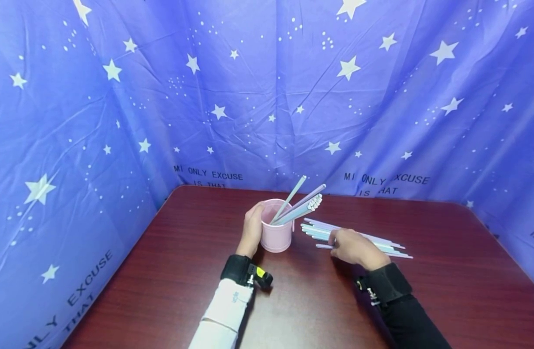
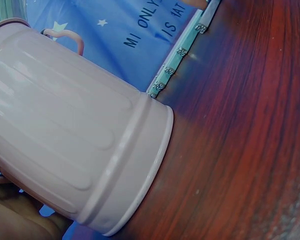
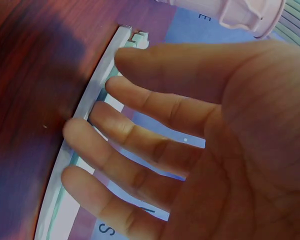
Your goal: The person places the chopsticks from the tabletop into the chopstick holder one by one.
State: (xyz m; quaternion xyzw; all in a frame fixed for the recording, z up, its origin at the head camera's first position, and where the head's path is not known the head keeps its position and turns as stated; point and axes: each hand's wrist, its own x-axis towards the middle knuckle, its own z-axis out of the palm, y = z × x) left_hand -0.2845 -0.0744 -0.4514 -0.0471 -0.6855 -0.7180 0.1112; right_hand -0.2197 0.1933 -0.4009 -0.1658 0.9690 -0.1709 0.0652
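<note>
A small pink bucket (image 1: 276, 238) stands upright on the table, and my left hand (image 1: 251, 230) grips its left side. In the left wrist view the bucket (image 2: 75, 115) hides most of that hand (image 2: 20, 215). Thin straw-like sticks (image 1: 296, 212) in green, purple and pale blue lean out of the bucket to the right. More pastel sticks (image 1: 384, 241) lie in a loose bunch on the table. My right hand (image 1: 353, 247) is over this bunch. In the right wrist view the right hand's (image 3: 190, 135) fingers are gently bent, with fingertips at the near stick (image 3: 82, 107).
The dark red wooden table (image 1: 293, 310) reaches back to a blue star-printed curtain (image 1: 267, 97), which also hangs along the left side. A small handle (image 2: 65, 36) sticks out from the bucket's side.
</note>
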